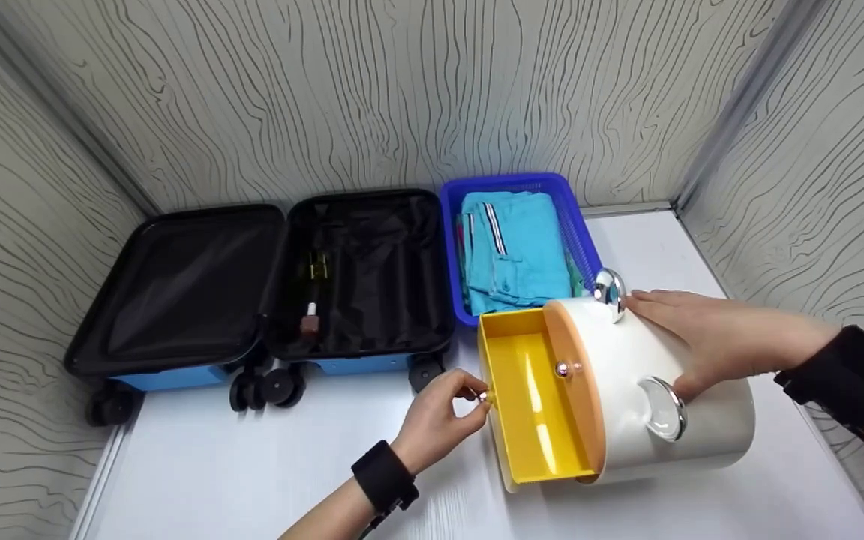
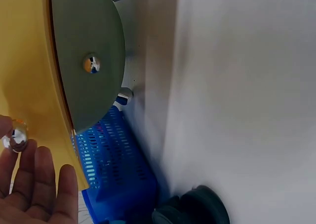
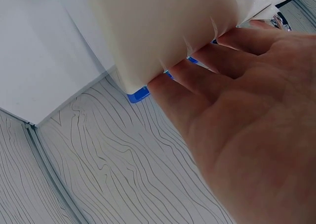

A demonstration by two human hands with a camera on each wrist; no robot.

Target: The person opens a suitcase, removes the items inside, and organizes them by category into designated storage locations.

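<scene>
We take as landmark the white, round-backed box (image 1: 619,352), which lies on the white counter (image 1: 252,465) with its yellow rectangular drawer (image 1: 529,405) extended leftward. The left hand (image 1: 436,420) pinches the drawer's small silver knob (image 1: 484,396) between thumb and fingertips; the right hand (image 1: 717,337), fingers straight, rests on the box's curved top beside the chrome fittings (image 1: 676,409). Bare counter runs left of the drawer and, as a strip, right of the box to the wood-grain wall (image 1: 837,187). Behind the drawer stands a blue perforated plastic basket (image 1: 503,181) of folded turquoise clothing (image 1: 514,240); we cannot tell whether their edges touch. Farther left lies an open, black-lined blue suitcase (image 1: 379,285), its yellowish item (image 1: 318,265) indistinct. The box hides the right fingertips' undersides in the right wrist view.
</scene>
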